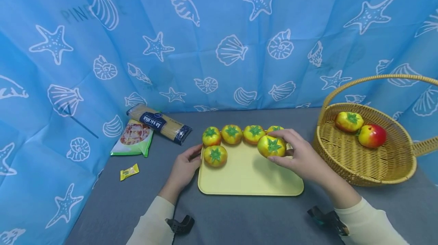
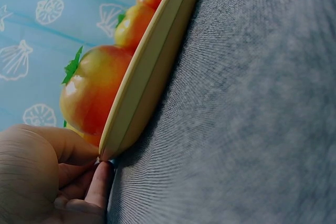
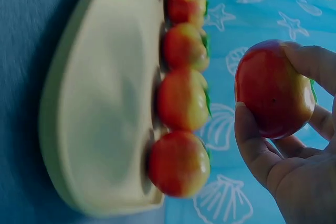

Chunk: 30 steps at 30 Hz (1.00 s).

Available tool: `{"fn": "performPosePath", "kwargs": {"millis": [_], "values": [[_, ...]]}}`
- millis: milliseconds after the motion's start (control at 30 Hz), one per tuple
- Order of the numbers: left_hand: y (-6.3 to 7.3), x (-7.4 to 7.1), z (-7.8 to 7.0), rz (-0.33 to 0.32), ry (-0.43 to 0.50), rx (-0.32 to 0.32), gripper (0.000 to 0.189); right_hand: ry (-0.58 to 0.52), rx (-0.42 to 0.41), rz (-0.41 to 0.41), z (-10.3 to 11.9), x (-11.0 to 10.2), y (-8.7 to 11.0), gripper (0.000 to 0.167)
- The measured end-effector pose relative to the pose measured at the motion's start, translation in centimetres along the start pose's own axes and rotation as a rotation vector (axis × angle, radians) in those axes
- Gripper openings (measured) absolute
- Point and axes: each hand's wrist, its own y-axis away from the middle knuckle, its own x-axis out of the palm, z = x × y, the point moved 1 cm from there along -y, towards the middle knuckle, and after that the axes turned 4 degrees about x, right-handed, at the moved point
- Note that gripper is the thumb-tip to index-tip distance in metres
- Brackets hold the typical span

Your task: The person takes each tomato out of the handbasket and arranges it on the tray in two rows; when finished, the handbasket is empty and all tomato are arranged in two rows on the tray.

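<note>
My right hand (image 1: 304,157) grips a yellow-red tomato (image 1: 272,146) with a green star-shaped leaf top, held above the right half of the pale yellow tray (image 1: 249,178). In the right wrist view, thumb and fingers wrap the sides of this tomato (image 3: 273,90), its red underside showing. Several similar tomatoes (image 1: 231,134) line the tray's back edge, the rightmost partly hidden by the held one. Another tomato (image 1: 215,156) sits in front of the row's left end. At the tray's left rim, my left hand (image 1: 183,171) pinches the edge (image 2: 118,135) between thumb and fingers.
On the right stands a wicker basket (image 1: 321,150) with a tall handle, holding a tomato (image 1: 349,121) and a red-yellow fruit (image 1: 373,136). Back left lie a spaghetti pack (image 1: 159,123), a green-white food bag (image 1: 133,138) and a small yellow packet (image 1: 129,172). A blue curtain (image 1: 212,47) hangs behind.
</note>
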Motion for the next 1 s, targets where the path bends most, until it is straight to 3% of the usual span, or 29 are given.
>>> {"fn": "performPosePath", "kwargs": {"millis": [467,667,1000], "values": [[0.1,0.0,-0.2,-0.001,0.002,-0.010,0.050,-0.052,0.024,0.065,-0.6,4.2,-1.0,0.059],[0.1,-0.1,-0.2,-0.001,0.000,-0.008,0.050,-0.014,0.032,0.104,-0.9,6.1,-1.7,0.060],[0.0,-0.1,-0.3,0.001,0.005,0.006,0.051,0.041,0.066,0.098,-1.0,7.9,-2.7,0.059]]}}
